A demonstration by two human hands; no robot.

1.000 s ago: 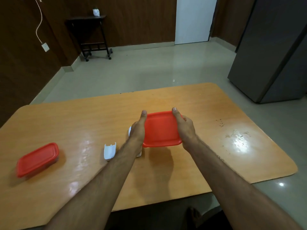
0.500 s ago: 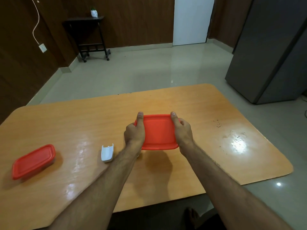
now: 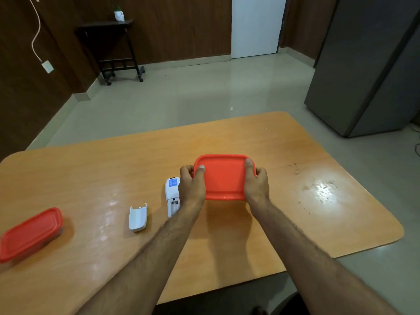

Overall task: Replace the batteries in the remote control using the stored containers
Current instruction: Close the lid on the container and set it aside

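A: Starting big: what lies under the fingers?

B: An orange-brown table (image 3: 118, 169) with rounded corners. Its far edge runs well beyond the fingertips, its near edge crosses under both forearms, and its right edge curves away well to the right of the right hand (image 3: 256, 185). Open tabletop, with a glare patch, lies between that hand and that edge.

A: And the box?

B: A box with a red lid (image 3: 223, 177), a rounded rectangle with a raised rim, sits between the two hands. Its long axis runs left to right, lid facing up. Whether its base rests on the table I cannot tell.

A: The grip?

B: The left hand (image 3: 192, 185) clamps the left end, thumb lying on the lid, fingers curled over the side. The right hand mirrors that on the right end.

A: Left of the fingers?

B: A second box (image 3: 29, 234), also red-lidded, lies far left near the table's left side, long axis slanting away to the right. Just beside the left hand lies the white remote (image 3: 172, 194), back up, compartment open, pointing away. Left of that, apart from it, lies its cover (image 3: 138, 215), also lengthwise away.
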